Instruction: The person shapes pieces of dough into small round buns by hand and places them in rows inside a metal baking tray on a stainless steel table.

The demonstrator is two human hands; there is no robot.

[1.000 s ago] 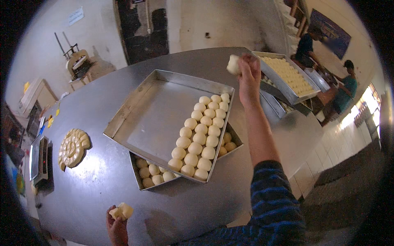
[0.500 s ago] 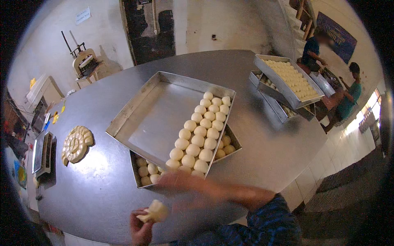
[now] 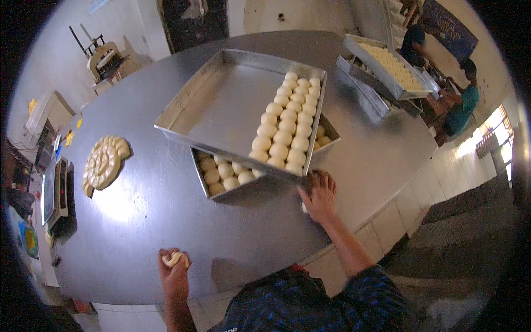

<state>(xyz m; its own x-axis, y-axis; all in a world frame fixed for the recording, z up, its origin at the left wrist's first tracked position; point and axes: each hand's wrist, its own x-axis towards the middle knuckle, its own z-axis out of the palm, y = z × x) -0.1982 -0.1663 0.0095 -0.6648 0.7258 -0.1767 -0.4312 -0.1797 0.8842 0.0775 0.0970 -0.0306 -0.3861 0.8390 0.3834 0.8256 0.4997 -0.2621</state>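
In my left hand (image 3: 172,276), low over the near side of the table, is a soft lump of pale dough (image 3: 176,259), its folds showing above the curled fingers. My right hand (image 3: 319,200) is by the near right corner of a metal tray (image 3: 193,97), palm down with fingers spread. A small whitish bit (image 3: 304,208) shows at its thumb side; the palm hides whatever else is beneath. Rows of round dough balls (image 3: 287,126) fill the tray's right part. It rests askew on a lower tray (image 3: 209,190) that also holds dough balls.
A coiled slab of dough (image 3: 105,166) lies on the metal table (image 3: 144,227) at left, near a scale (image 3: 53,191). Stacked trays (image 3: 368,91) of dough balls stand at the far right. Two people (image 3: 463,105) work beyond them. A press-like machine (image 3: 103,61) stands by the wall.
My right hand has moved right, from the tray's near edge to the table beside its corner. My left hand has shifted left and closed further around the dough. The view has tilted down.
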